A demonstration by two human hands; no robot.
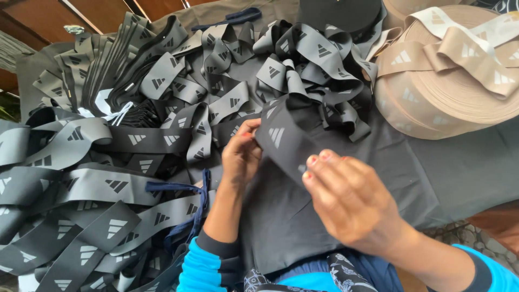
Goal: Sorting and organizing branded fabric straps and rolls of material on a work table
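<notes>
Now band (281, 141) between both hands (taut).

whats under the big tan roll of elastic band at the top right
The tan roll rests on a dark grey cloth spread over the work surface. Loose tan band lies across its top. What lies beneath the cloth is covered and cannot be seen.

The black elastic band (281, 141) I pinch is woven cloth, matt, with smooth pale printed marks. The beige roll (448, 81) looks the same weave, and the dark sheet (432, 162) beneath is soft, dull fabric.
</notes>
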